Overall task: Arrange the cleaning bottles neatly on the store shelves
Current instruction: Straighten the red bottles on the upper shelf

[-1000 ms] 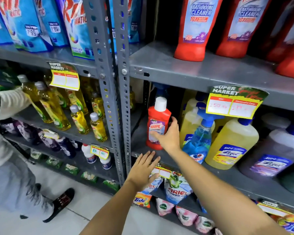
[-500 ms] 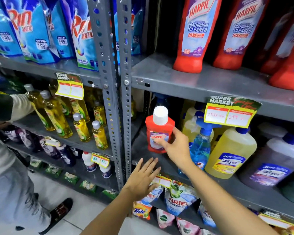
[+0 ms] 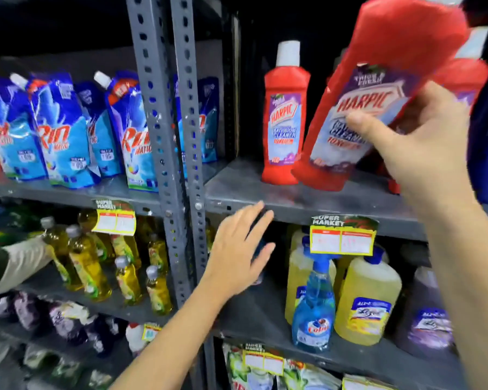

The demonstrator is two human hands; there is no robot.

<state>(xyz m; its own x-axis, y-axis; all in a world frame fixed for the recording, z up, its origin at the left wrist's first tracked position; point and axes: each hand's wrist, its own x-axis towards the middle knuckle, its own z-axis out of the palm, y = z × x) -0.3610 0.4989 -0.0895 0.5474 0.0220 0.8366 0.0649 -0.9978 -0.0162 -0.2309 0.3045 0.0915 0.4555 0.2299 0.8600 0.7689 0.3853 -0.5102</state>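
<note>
My right hand [image 3: 414, 144] grips a red Harpic bathroom cleaner bottle [image 3: 378, 88] by its label side. The bottle leans left, its base low over the upper grey shelf [image 3: 251, 192]. Just left of it another red Harpic bottle [image 3: 286, 122] with a white cap stands upright on that shelf. More red bottles show behind my hand at the right. My left hand [image 3: 237, 249] hovers open with spread fingers, holding nothing, in front of the middle shelf just below the upper shelf's edge.
On the middle shelf stand a blue spray bottle [image 3: 313, 311] and yellow Lizol bottles [image 3: 366, 299], under a yellow price tag [image 3: 343, 237]. A perforated steel post [image 3: 175, 136] divides the racks. Left are blue Rin pouches [image 3: 62, 136], yellow dish-soap bottles [image 3: 88, 268] and another person's sleeve [image 3: 20, 260].
My right hand has risen from the middle shelf to the upper shelf with a red Harpic bottle in its grip. The view has tilted upward. My left hand has lifted slightly.
</note>
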